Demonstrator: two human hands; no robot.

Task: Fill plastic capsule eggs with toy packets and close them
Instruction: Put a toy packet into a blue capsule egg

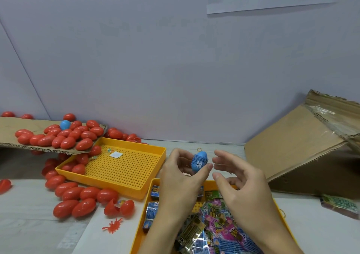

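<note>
- One blue capsule egg (pixel 199 161) matters here: the left hand (pixel 180 177) pinches it between thumb and curled fingers, above the far edge of the near yellow tray (pixel 143 214) of toy packets (pixel 220 224).
- Its long axis stands nearly upright, tipped a little so the pointed end leans toward one o'clock; the printed label (a "6+" mark shows) faces the wearer.
- The right hand (pixel 239 181) holds nothing, its fingers loosely spread, and sits at three o'clock from the egg, just beside it but not touching; a narrow gap shows between its fingertips and the shell.
- Judging by the unbroken outline, the egg looks already shut, though the seam is too small to read.
- If it needs a last squeeze, the right hand is the nearer free one and would come in from three o'clock across the long axis.
- Should it be finished, the heap of red capsule eggs (pixel 58 136) on the cardboard sheet (pixel 11 129) lies at ten o'clock, well apart, with another blue egg (pixel 65 124) among them.
- The perforated yellow tray (pixel 124 170) lies between, at nine o'clock of the left hand.
</note>
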